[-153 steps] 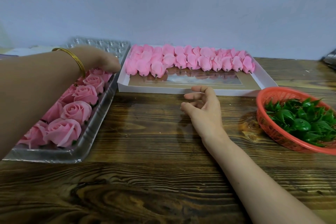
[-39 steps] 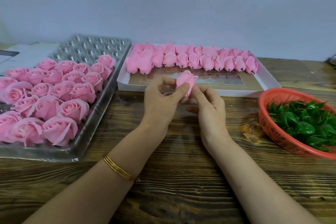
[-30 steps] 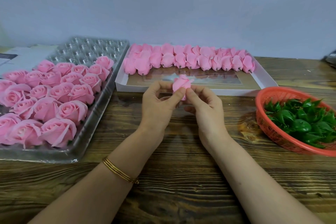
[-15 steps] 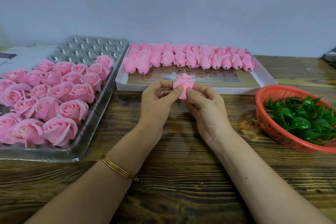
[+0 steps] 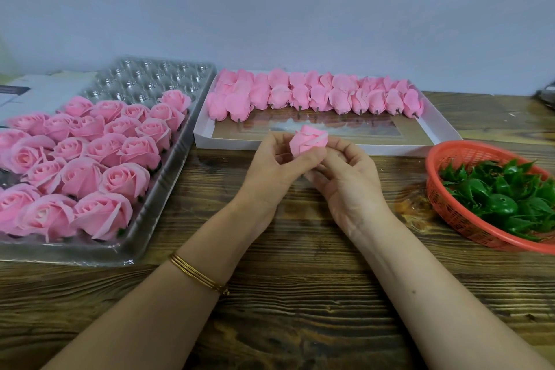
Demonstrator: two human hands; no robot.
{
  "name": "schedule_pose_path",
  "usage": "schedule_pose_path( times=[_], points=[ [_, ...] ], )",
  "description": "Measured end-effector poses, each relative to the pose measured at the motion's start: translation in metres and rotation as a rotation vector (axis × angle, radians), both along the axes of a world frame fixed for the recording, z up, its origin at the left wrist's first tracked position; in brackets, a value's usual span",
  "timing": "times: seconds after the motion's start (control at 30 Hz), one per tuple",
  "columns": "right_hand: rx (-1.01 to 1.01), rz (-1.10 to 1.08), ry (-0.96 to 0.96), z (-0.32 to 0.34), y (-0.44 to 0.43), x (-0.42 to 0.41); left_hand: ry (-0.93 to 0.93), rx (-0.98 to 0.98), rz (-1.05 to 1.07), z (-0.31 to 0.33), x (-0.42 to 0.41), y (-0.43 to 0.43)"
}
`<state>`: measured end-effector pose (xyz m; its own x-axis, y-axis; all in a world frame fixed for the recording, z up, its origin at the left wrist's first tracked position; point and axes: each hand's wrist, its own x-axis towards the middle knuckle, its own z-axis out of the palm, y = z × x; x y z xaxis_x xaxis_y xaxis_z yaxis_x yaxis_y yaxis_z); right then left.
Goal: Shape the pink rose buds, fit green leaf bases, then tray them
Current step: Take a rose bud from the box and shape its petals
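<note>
Where the two hands met above the table [image 5: 300,309], a single pink bud [image 5: 309,141] was held between them, raised just in front of the white box [image 5: 390,149]. The left hand [image 5: 274,173] gripped the bud from the left, thumb laid across its lower side and fingers curled behind. The right hand [image 5: 348,186] pinched it from the right and below, fingers curled in toward its base. The bud's outer petals stood partly spread. Whether a green base was fitted could not be told, the underside being covered by fingers. A gold bangle [image 5: 198,275] sat on the left wrist.

Beyond the hands, the box held rows of closed buds [image 5: 315,96] packed along its far edge, with stems pointing toward the person. To the left, a clear tray [image 5: 156,213] carried opened roses [image 5: 90,159] in rows over its near part, with bare plastic cups [image 5: 150,78] showing at the far end. To the right, well apart from the hands, a red basket [image 5: 444,207] contained a heap of leaf bases [image 5: 504,207] — green, with pointed tips. A grey wall [image 5: 300,9] stood behind the table.
</note>
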<state>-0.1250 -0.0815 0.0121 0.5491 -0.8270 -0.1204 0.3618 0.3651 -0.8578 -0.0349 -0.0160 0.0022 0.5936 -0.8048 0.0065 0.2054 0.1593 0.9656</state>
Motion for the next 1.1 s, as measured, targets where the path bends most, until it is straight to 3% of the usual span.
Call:
schedule_pose_path(
  times=[0.23, 0.63, 1.1],
  points=[
    [0.008, 0.077, -0.029, -0.001, 0.002, 0.0, -0.056, 0.001, -0.231, 0.006, -0.004, 0.002],
    [0.068, 0.272, -0.088, 0.0, -0.008, -0.007, 0.009, 0.001, -0.354, 0.006, 0.006, 0.009],
    [0.074, 0.346, -0.022, -0.001, -0.008, -0.007, 0.017, 0.056, -0.301, 0.003, 0.007, 0.007]
  ],
)
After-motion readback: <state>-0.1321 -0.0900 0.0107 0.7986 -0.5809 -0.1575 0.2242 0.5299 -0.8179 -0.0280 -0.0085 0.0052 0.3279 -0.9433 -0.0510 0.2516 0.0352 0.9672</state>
